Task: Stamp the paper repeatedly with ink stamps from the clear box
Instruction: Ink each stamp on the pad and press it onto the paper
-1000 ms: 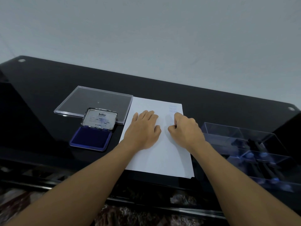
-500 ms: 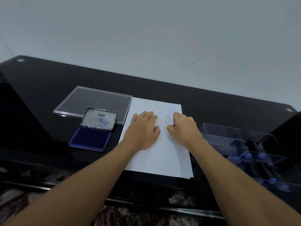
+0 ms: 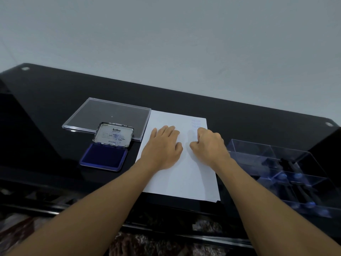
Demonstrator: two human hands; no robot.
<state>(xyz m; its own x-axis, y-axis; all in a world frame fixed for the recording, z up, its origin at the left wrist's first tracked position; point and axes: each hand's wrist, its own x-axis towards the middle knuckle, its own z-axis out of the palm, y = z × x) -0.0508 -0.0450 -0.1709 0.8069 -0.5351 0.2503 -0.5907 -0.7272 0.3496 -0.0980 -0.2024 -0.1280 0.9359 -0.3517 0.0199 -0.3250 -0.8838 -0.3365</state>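
At the upper right of the paper (image 3: 184, 182), the right hand (image 3: 208, 145) is set down with its fingers curled tight. A stamp is judged to be pinched inside it, though it is hidden by the fingers. The left hand (image 3: 163, 146) is laid flat and spread on the sheet's middle, just beside the right, so that the paper is pinned to the black table (image 3: 46, 108). Faint blue imprints (image 3: 196, 123) are seen just beyond the right knuckles, stacked along the right margin, so the free space for the next mark lies on the near side of that hand. The open ink pad (image 3: 104, 157) lies left of the sheet, past the left hand, so a re-inking reach must be carried across it. The clear box (image 3: 247, 146) stands to the right, nearer the right hand.
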